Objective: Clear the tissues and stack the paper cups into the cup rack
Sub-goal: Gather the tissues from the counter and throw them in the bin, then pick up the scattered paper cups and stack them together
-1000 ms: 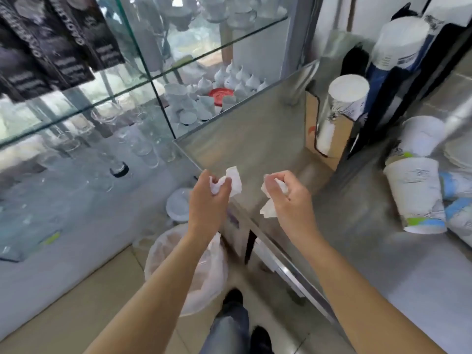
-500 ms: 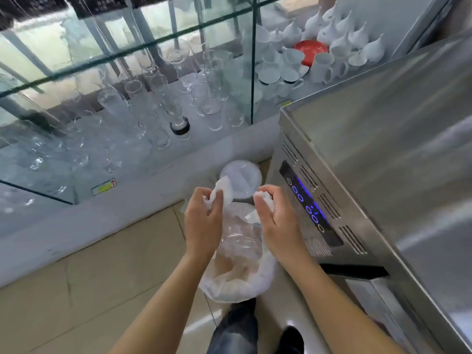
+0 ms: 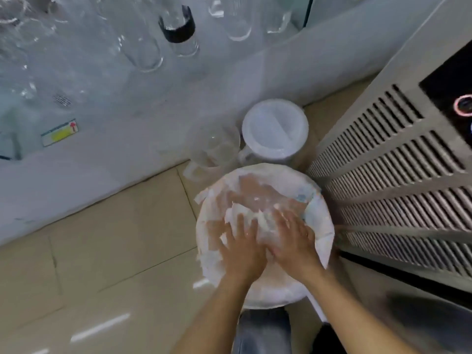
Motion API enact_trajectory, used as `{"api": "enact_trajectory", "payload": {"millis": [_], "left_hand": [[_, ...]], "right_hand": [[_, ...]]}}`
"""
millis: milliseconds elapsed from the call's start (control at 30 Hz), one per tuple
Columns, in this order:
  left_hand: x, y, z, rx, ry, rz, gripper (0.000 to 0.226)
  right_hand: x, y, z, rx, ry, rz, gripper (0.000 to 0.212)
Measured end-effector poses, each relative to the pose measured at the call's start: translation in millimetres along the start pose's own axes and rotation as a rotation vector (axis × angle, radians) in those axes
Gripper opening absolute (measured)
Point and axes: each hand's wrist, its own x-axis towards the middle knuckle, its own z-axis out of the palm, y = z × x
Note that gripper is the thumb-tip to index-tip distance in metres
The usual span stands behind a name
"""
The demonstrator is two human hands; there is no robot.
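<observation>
I look straight down into a round waste bin lined with a clear plastic bag (image 3: 322, 210) on the floor. Both hands are over its mouth with fingers spread. My left hand (image 3: 242, 249) and my right hand (image 3: 291, 238) lie side by side, palms down. White crumpled tissues (image 3: 251, 215) lie in the bin just beyond my fingertips, touching or nearly touching them. The picture is blurred, so contact is unclear. No paper cups or cup rack are in view.
A white lidded pitcher (image 3: 274, 129) and a clear glass jug (image 3: 217, 146) stand on the floor behind the bin. A steel machine with vent slots (image 3: 396, 187) is on the right. A glass cabinet with glasses (image 3: 143, 34) fills the top left.
I have bent down from the counter to the bin. Both hands held crumpled tissues before; now the fingers are spread and the tissues lie in the bin.
</observation>
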Motion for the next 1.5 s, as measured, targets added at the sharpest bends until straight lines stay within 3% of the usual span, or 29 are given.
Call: {"api": "enact_trajectory", "payload": {"millis": [67, 100, 167, 233, 333, 467, 833, 1133, 1367, 1500], "left_hand": [[1, -16, 27, 0.184, -0.417, -0.015, 0.071], [1, -21, 33, 0.206, -0.536, -0.005, 0.073], [0, -22, 31, 0.167, -0.625, 0.029, 0.067], [-4, -18, 17, 0.135, -0.544, 0.057, 0.057], [-14, -2, -27, 0.131, -0.266, 0.080, 0.047], [-38, 29, -111, 0.087, -0.044, 0.093, 0.051], [-173, 147, -340, -0.167, 0.438, 0.501, 0.048], [-256, 257, -404, -0.200, 0.532, 0.859, 0.046], [-310, 366, -358, -0.152, 0.430, 1.070, 0.045], [-348, 426, -311, -0.149, 0.361, 1.196, 0.044]], "right_hand": [[-4, 26, 31, -0.194, -0.485, 0.083, 0.077], [-6, 33, 37, -0.213, -0.645, 0.101, 0.077], [-6, 37, 34, -0.211, -0.744, 0.092, 0.072], [-4, 32, 18, -0.211, -0.617, 0.015, 0.068], [-1, 10, -27, -0.083, -0.418, -0.027, 0.071], [-5, -25, -111, 0.034, -0.238, -0.098, 0.082], [-108, -130, -372, 0.009, 0.346, -0.303, 0.083], [-226, -95, -500, 0.002, 0.693, -0.109, 0.086], [-336, -10, -533, 0.055, 0.866, 0.104, 0.083], [-391, 30, -536, 0.051, 0.904, 0.134, 0.078]]}}
